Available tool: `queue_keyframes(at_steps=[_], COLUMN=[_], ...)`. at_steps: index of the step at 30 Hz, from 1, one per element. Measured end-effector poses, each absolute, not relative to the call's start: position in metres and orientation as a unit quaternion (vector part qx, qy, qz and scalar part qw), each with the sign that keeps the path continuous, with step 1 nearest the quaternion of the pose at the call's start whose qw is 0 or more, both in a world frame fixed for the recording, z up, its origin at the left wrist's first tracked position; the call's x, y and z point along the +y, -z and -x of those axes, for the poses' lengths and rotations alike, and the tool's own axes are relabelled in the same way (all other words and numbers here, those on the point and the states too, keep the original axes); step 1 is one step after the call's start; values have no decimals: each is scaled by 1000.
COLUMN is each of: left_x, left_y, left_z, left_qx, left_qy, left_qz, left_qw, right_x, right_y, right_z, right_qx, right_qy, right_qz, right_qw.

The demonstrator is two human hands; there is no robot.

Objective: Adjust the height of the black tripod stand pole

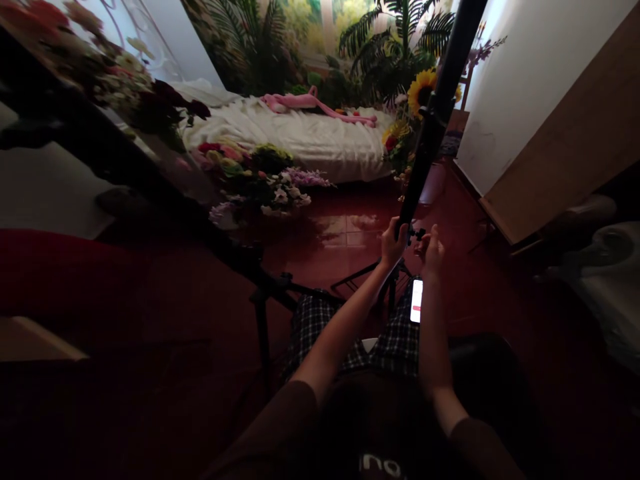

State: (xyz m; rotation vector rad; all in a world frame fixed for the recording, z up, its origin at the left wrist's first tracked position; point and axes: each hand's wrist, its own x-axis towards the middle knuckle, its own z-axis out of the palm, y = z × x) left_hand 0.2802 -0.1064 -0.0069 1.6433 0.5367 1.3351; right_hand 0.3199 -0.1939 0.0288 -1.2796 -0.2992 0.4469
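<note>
My left hand (393, 243) is wrapped round the dark pole of a light stand (425, 147), which rises at a slant to the upper right. Beside the pole sticks out a small black clamp knob (417, 235). My right hand (431, 250) is at this knob, with its fingers curled close to it; in the dim light I cannot tell whether they grip it. Below, the stand's spread legs (357, 275) show between my knees. A lit phone (416, 300) lies on my right thigh, partly behind my right forearm.
A second dark stand (150, 193) crosses the left side at a slant. Ahead is a bed with a white cover (340, 150) and a pink plush toy (300, 101). Artificial flowers (270, 180) stand before it, sunflowers (421, 92) at its right. A wooden board (555, 140) leans at right.
</note>
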Motion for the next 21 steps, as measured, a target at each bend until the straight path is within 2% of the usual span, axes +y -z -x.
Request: queue_keyframes(at_steps=[4,7,13,17,21], left_x=[-108,-107,-107,-109,-110], left_y=[4,4,6,5,3], left_z=[-280,-281,-284,-283,-283], left_qx=[209,203,189,198,196], left_qy=[-554,-562,-564,-563,-564], left_qz=[-675,-676,-674,-669,-665], left_qw=[440,431,439,443,449], right_x=[-194,-197,-197,-198,-202], right_y=[-37,-41,-57,-61,-61], right_z=[-332,-333,-333,-342,-357], right_qx=[-141,-104,-44,-12,-30], right_qy=[-231,-324,-560,-633,-690], right_qz=[639,652,459,351,307], right_qw=[720,677,688,690,654])
